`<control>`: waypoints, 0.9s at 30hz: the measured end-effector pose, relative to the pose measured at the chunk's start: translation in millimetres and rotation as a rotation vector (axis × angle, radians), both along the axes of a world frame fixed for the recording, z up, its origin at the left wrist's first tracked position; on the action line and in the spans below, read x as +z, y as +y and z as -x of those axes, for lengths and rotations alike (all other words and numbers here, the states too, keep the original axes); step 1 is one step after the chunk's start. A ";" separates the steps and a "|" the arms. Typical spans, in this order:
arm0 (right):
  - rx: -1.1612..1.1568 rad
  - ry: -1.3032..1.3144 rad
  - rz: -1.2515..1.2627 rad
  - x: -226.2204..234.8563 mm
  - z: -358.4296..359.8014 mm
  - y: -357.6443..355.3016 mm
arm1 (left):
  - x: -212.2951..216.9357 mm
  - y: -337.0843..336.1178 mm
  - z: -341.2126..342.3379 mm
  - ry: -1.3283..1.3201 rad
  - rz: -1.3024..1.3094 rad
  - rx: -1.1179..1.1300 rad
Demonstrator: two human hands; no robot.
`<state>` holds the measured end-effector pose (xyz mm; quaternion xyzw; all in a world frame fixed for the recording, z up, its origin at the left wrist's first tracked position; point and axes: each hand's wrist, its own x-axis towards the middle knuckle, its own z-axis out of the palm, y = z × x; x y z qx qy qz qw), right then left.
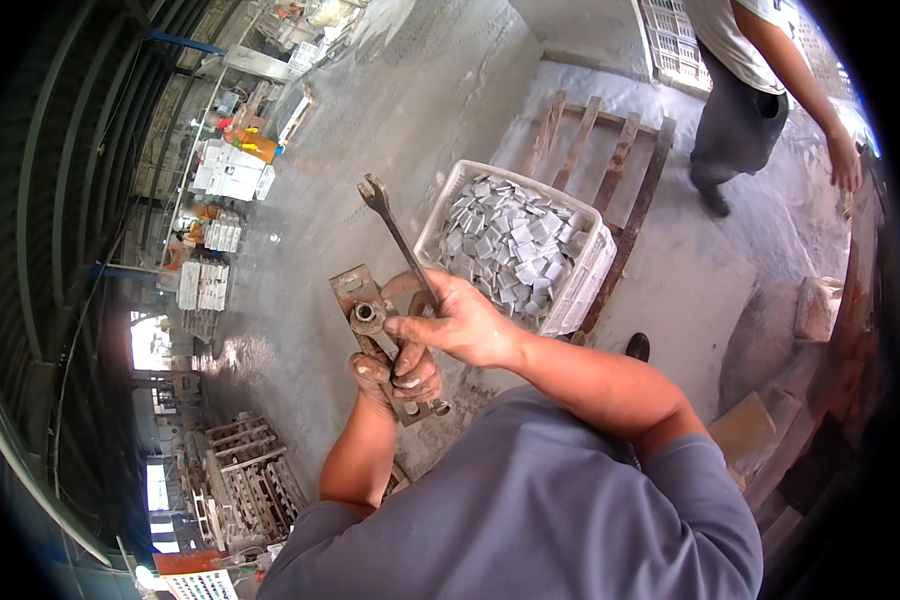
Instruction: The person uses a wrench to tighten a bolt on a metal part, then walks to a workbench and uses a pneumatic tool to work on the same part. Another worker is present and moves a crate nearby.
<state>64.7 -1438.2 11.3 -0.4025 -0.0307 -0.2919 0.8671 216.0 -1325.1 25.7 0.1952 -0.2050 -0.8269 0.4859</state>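
In my left hand is a flat, rusty metal bracket with slots and a round nut-like collar near its upper part. The fingers wrap round its lower half, and a bolt end sticks out beside its lower end. My right hand is closed on a dark open-ended wrench, whose forked jaw points up and away from the bracket. The right thumb lies close beside the collar. Part of the bracket is hidden behind the fingers of both hands.
A white plastic crate full of small grey square pieces stands beyond my right hand, by a wooden pallet. A person stands at the upper right. Stacked white goods line the left side; slatted racks stand lower left.
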 end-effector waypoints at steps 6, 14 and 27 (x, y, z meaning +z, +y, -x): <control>0.011 -0.006 -0.038 -5.9 -4.8 1.5 | -4.4 3.2 -5.0 0.036 -0.018 -0.008; 0.075 -0.017 -0.144 -7.5 -6.5 3.6 | 5.1 6.4 -5.2 -0.043 -0.084 0.046; 0.139 -0.112 -0.306 -23.6 -22.1 10.8 | 11.4 15.2 -9.4 -0.065 -0.211 0.076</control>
